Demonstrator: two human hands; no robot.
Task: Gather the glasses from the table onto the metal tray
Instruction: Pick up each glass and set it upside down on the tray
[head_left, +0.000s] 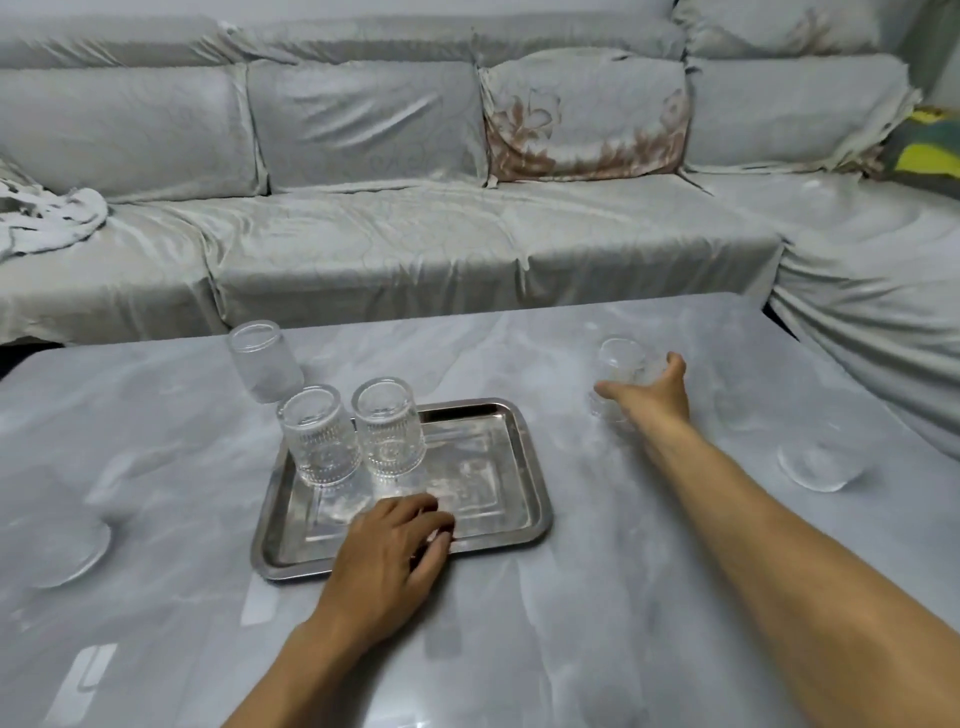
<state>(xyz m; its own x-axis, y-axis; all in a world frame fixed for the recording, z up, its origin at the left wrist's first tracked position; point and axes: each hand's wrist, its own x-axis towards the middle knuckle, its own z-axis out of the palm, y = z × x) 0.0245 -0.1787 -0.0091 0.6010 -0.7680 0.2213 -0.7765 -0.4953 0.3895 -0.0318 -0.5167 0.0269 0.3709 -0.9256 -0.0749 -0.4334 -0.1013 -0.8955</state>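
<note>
A person's right arm stretches across the table (519, 649), right hand (655, 392) wrapped around a glass (618, 376); left hand (392, 558), fingers spread, rests on the metal tray (524, 467).

Grey marbled counter (519, 649) carrying a tray and loose glassware.

A metal tray (524, 499) lies near its middle; a clear glass (265, 364) stands just behind the tray's far left corner, another glass (618, 374) sits far right, and what look like two clear saucers (821, 467) (67, 556) lie near either side edge.
</note>
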